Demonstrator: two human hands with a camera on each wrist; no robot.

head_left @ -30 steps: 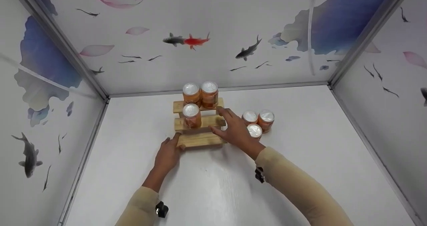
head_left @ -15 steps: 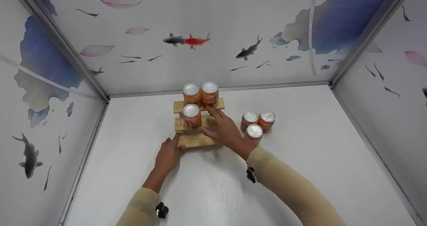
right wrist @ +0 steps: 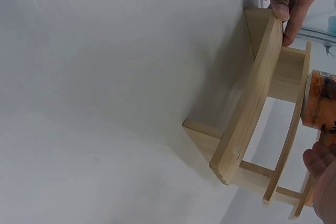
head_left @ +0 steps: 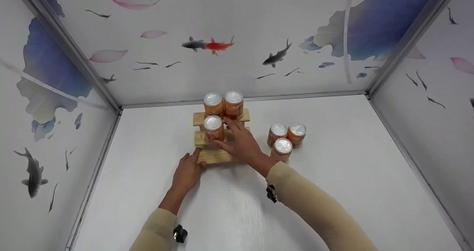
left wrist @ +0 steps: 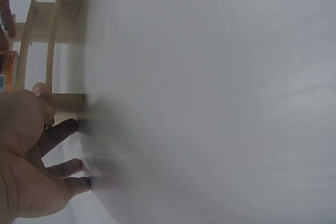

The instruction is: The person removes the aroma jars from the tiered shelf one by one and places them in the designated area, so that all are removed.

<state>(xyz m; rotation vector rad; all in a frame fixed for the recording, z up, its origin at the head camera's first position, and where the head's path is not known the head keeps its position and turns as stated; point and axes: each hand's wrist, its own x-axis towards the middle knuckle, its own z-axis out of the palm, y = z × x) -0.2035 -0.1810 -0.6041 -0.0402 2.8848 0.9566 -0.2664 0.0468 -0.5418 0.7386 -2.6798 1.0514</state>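
A three-step wooden rack (head_left: 237,116) stands mid-table. Two orange cans with silver lids (head_left: 213,104) (head_left: 233,103) stand on its top step. A third can (head_left: 213,128) stands on the middle step. My right hand (head_left: 223,133) reaches over the rack with its fingers spread. Its thumb lies by the third can's base and its forefinger by the can's right side. I cannot tell whether they touch the can (right wrist: 321,100). My left hand (head_left: 195,157) rests on the table, thumb against the left end of the lowest step (right wrist: 252,103), fingers (left wrist: 79,125) stretched out.
Three more orange cans (head_left: 277,132) (head_left: 297,132) (head_left: 282,149) stand close together on the white table (head_left: 333,177), right of the rack. Walls printed with fish close in the back and both sides.
My right hand has slid left along the rack, from the right end of the middle step to the can standing on it. The left hand and all cans have stayed put.
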